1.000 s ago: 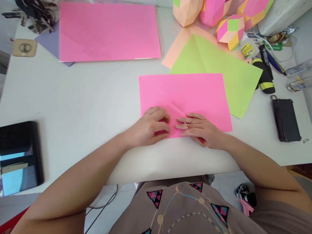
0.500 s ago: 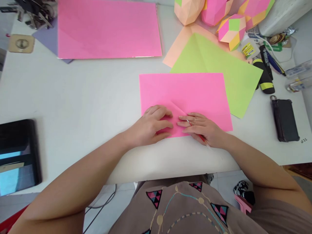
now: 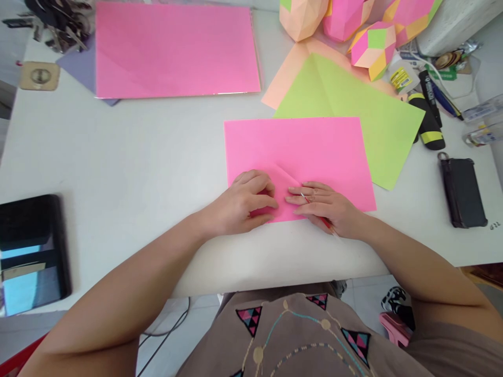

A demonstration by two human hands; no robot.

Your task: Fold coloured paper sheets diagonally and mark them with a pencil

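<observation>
A sheet of pink paper (image 3: 314, 146) lies in front of me, with a slanting fold line between my hands. My left hand (image 3: 247, 201) rests on its lower left part, fingers curved and apart, the tips touching the paper. On the right, my right hand (image 3: 330, 207) lies nearly flat over the lower edge, its fingertips by the fold. Between its fingers sits a thin red pen-like tool (image 3: 325, 222) with a pointed metal tip; the hand hides part of it.
Green paper (image 3: 349, 99) lies partly under the pink sheet. Behind are a pink paper stack (image 3: 176, 52), faceted paper shapes (image 3: 373, 50) and black clips (image 3: 58, 21). A glue bottle (image 3: 403, 76), a black case (image 3: 463, 191) and a dark tablet-like device (image 3: 31, 220) flank the workspace.
My left fingers have drawn slightly left and curled a little more on the pink paper. My right hand and the red tool stay put. The view has shifted slightly.
</observation>
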